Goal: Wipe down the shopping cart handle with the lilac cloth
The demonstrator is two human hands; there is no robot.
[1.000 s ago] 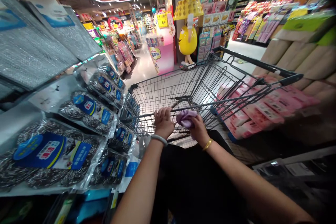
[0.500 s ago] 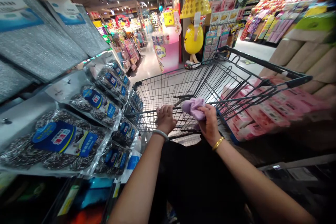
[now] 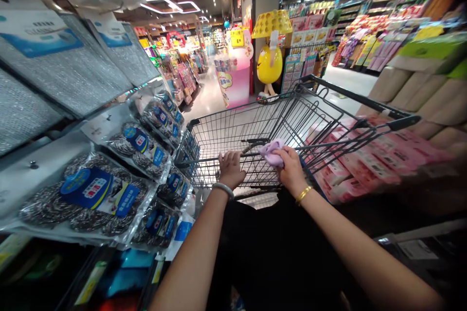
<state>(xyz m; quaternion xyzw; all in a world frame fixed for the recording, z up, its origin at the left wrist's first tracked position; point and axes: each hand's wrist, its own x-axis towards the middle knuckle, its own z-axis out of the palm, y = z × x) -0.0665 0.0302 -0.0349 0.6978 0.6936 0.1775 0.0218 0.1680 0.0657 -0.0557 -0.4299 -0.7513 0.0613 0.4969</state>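
An empty black wire shopping cart (image 3: 262,121) stands tilted in front of me in a store aisle. My left hand (image 3: 230,169) is wrapped round the cart's handle bar (image 3: 204,159), a silver bangle on the wrist. My right hand (image 3: 291,169) grips a crumpled purple cloth (image 3: 272,152) and presses it against the same bar, just right of my left hand. A gold bracelet sits on my right wrist.
Hanging packs of steel scouring pads (image 3: 95,194) and foil-like sheets (image 3: 54,73) fill the rack close on my left. Pink packages (image 3: 368,160) are stacked low on the right beside beige rolls (image 3: 419,92). A pink display stand (image 3: 235,75) and a yellow figure (image 3: 269,63) stand ahead.
My right hand with the purple cloth has shifted along the handle bar, first up and right, then down onto the bar. The view has moved slightly forward; my left hand keeps its grip.
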